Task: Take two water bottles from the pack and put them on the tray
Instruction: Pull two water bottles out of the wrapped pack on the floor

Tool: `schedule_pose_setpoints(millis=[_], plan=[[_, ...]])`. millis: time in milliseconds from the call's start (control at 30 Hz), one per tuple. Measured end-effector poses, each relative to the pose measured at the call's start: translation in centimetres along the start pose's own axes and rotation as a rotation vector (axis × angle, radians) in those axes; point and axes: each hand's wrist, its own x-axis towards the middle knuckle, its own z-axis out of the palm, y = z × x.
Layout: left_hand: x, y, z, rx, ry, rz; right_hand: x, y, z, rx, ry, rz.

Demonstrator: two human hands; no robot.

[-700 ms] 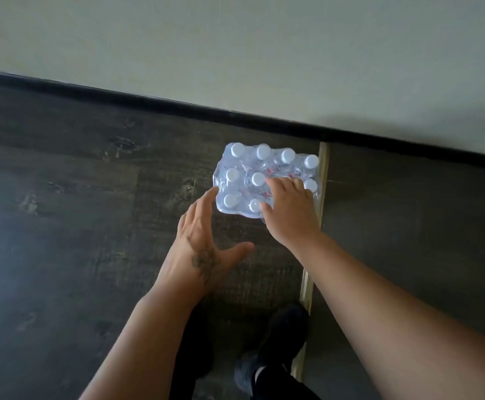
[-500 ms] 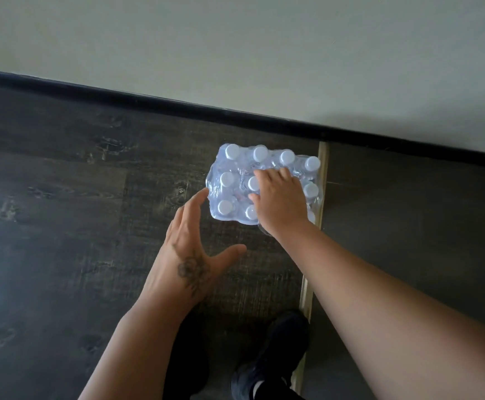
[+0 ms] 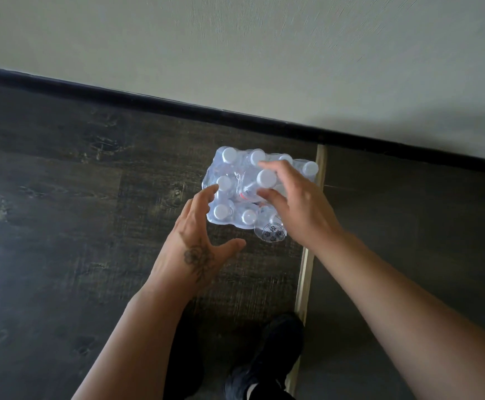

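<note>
R hand (image 3: pixel 299 209) grips a bottle (image 3: pixel 260 187) by its neck, raised above the pack (image 3: pixel 227 180) on the floor (image 3: pixel 62 226). L hand (image 3: pixel 198 243) spread, fingertips touching pack's edge.

The right hand (image 3: pixel 299 203), earlier flat on the pack (image 3: pixel 235 192), now pinches one bottle (image 3: pixel 260 186) tilted toward six o'clock; left hand (image 3: pixel 198 241) touches the pack's nine-o'clock side.

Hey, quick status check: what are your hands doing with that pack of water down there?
Right hand gripping one bottle, lifting it out of the pack. Left hand open, fingertips bracing the pack's near side. No tray in view. Nothing in the way.
</note>
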Motion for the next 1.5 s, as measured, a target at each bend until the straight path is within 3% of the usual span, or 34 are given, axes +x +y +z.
schedule_pose_setpoints(millis=[200, 333, 433, 600, 667, 733, 800, 967, 1200, 1400, 1500], plan=[[0.8, 2.2, -0.2, -0.135, 0.042, 0.076, 0.1, -3.7, -8.4, 0.42, 0.114, 0.036], [1.4, 3.8, -0.6, -0.269, -0.023, 0.08, 0.8, -5.7, -11.1, 0.636, 0.017, -0.022], [1.7, 4.8, -0.5, -0.389, -0.096, 0.093, 1.5, -6.8, -10.9, 0.642, -0.011, -0.05], [1.6, 4.4, -0.5, -0.545, -0.021, 0.022, 2.8, -6.2, -7.8, 0.692, -0.028, 0.046], [1.6, 4.2, -1.1, -0.612, 0.006, 0.014, 3.0, -4.3, -5.5, 0.519, -0.072, 0.18], [1.8, 4.1, -1.6, -0.629, 0.072, 0.007, 2.7, -1.8, -2.9, 0.138, -0.144, 0.254], [2.0, 4.4, -2.3, -0.644, 0.111, 0.012, 2.2, 0.1, -0.4, -0.123, -0.192, 0.269], [1.9, 4.6, -2.7, -0.659, 0.112, 0.001, 2.4, 2.3, 3.9, -0.478, -0.247, 0.196], [1.6, 4.2, -2.6, -0.614, 0.074, -0.011, 1.8, 2.2, 3.6, -0.444, -0.163, 0.16], [1.7, 4.4, -2.5, -0.656, 0.073, -0.045, -0.2, -0.6, -3.2, -0.275, 0.161, -0.019], [1.7, 4.8, -2.6, -0.677, 0.064, -0.046, -2.0, -1.8, -8.0, -0.204, 0.233, -0.072]])
